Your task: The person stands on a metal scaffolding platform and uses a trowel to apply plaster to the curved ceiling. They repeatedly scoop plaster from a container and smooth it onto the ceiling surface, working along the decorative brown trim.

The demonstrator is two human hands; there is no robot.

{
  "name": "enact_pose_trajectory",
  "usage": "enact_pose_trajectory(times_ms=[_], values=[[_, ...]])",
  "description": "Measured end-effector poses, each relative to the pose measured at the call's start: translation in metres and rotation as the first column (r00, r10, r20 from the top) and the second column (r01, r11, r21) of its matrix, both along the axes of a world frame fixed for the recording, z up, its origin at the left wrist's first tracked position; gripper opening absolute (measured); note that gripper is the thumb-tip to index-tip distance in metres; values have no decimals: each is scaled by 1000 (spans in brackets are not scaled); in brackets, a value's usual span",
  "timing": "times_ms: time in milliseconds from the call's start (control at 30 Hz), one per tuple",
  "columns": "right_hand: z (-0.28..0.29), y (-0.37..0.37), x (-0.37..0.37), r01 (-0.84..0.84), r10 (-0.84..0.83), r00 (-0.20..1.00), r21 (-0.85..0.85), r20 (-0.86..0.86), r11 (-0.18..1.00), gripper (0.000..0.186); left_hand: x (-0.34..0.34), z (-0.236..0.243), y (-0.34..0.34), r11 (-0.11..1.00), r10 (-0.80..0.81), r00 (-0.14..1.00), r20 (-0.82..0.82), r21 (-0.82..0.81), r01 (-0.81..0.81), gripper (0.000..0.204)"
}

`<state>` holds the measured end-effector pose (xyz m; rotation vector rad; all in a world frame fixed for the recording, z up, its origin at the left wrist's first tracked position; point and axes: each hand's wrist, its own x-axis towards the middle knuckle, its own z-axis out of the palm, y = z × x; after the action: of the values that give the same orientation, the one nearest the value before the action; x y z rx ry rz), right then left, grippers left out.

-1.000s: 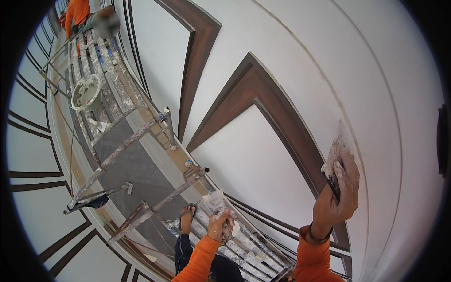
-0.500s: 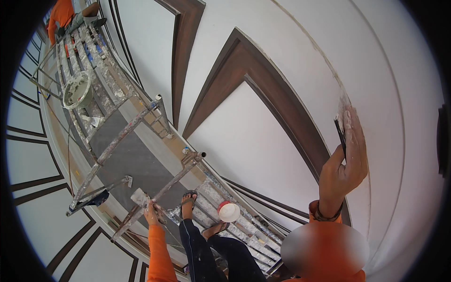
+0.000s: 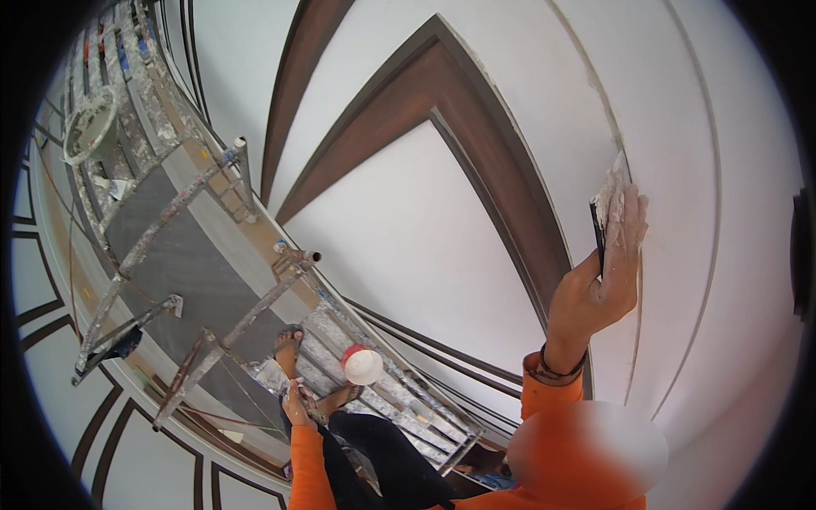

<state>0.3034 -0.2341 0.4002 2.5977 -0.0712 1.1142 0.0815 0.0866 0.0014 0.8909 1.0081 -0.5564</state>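
Right fingers on a paste-smeared scraper, against the white wall [image 3: 544, 93].
Right hand [image 3: 605, 285]: thumb and fingers grip the scraper [image 3: 610, 189], its tip at the wall seam [image 3: 607, 104], right of the brown moulding [image 3: 495, 161]. Left hand [image 3: 297, 408]: fingers closed on a pale flat tool [image 3: 271, 375], low, beside a sandalled foot [image 3: 286, 359]. Farther out: red-and-white bowl [image 3: 364, 367] on the slatted platform [image 3: 416, 414]; bucket [image 3: 105, 146] on a second platform, upper left.

Cup [image 3: 364, 367]: on the near planks [image 3: 327, 336], just right of the feet [image 3: 289, 347].
Bucket [image 3: 91, 127]: on the far planks [image 3: 153, 93], upper left.
Floor [image 3: 187, 263]: between the two sets of planks.
Trowel [image 3: 612, 183]: in the right hand [image 3: 619, 285], at the wall [image 3: 416, 229].
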Motion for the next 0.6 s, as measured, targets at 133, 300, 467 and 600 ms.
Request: enact_pose_trajectory(times_ms=[133, 300, 467, 600], values=[[-10, 0, 10, 14, -14, 1000, -60, 0, 998, 56, -29, 3, -22, 1000, -6, 997, -79, -20, 5, 38], [-12, -2, 7, 119, -132, 990, -191, -55, 974, 52, -63, 3, -41, 996, -71, 985, -158, -62, 62, 32], [-12, 6, 9, 108, -117, 987, -89, -111, 990, 42, -75, -10, -35, 989, -142, 969, -200, -4, 145, 29], [-1, 5, -1, 160, -175, 975, -115, -137, 980, 37, -73, -17, -30, 990, -135, 973, -186, -56, 127, 32]])
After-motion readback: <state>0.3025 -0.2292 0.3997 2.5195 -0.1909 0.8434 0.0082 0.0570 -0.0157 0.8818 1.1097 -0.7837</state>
